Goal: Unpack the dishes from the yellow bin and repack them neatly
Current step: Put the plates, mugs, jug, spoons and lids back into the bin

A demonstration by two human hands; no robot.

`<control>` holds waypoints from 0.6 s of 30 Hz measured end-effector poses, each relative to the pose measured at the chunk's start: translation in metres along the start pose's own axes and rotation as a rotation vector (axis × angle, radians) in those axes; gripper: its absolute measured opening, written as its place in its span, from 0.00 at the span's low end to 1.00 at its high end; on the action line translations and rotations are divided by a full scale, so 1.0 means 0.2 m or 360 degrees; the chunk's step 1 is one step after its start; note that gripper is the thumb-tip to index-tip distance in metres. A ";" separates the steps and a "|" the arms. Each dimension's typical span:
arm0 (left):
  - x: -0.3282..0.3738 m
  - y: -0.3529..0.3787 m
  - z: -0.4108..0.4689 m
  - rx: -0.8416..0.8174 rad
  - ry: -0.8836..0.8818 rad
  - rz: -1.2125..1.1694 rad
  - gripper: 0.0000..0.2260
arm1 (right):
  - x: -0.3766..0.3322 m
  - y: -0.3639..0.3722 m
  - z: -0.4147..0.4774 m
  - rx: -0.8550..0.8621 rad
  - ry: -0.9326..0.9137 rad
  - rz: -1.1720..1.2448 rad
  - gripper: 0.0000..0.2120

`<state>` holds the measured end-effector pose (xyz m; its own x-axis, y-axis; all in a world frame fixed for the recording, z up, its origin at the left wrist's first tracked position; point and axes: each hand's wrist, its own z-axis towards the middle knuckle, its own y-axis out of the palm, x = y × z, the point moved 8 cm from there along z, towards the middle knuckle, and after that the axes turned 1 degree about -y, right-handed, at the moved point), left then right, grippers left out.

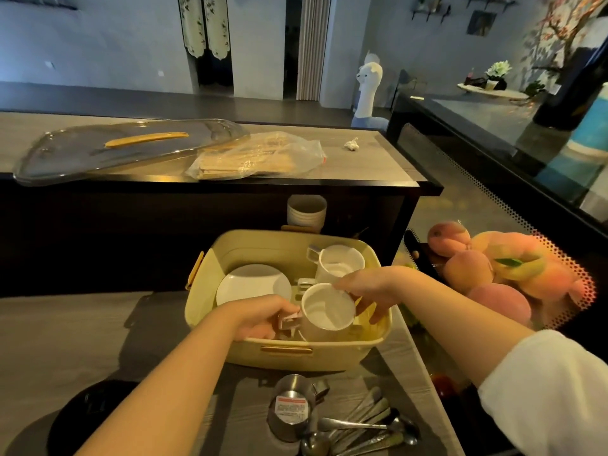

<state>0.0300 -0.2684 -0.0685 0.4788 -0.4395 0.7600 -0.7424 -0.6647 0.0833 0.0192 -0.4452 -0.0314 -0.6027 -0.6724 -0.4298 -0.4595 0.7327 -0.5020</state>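
the left hand (260,319) is curled round the handle of a white mug (327,307). the right hand (360,286) grasps the same mug from the far side, thumb at the rim and fingers reaching down its outer wall. the mug is upright, mouth up, in the near right part of the yellow bin (286,357). whether it rests on the bin's floor or is lifted cannot be told.

just behind it, in the far right corner of the bin, stands a second white mug (340,261). a white plate (253,284) lies in the left half.

the bin stands on a grey wood-grain table (98,324). in front of it are a steel cup (291,406) with a paper label and, beside that, a bunch of metal spoons (368,422). peaches (487,268) are heaped to the right. a ribbed white cup (306,210) stands behind the bin.

on the dark counter beyond lie a clear lid (125,149) with a yellow handle and a plastic bag (260,156) touching its edge.
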 end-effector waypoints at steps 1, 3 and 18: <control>0.00 0.01 0.02 -0.0056 -0.0017 -0.0117 0.09 | 0.00 0.01 0.00 0.0001 0.0015 -0.0035 0.33; 0.00 0.00 0.05 -0.0050 -0.0051 -0.0163 0.13 | 0.00 0.03 0.01 -0.0007 0.0037 -0.0114 0.39; 0.09 0.01 0.07 0.0493 0.0176 0.0993 0.14 | 0.00 -0.05 -0.05 0.0414 -0.0156 -0.0463 0.32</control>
<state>0.0439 -0.2866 -0.0642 -0.0558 -0.7417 0.6684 -0.6873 -0.4570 -0.5645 0.0183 -0.4516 -0.0186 -0.4011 -0.8638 -0.3050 -0.4134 0.4678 -0.7812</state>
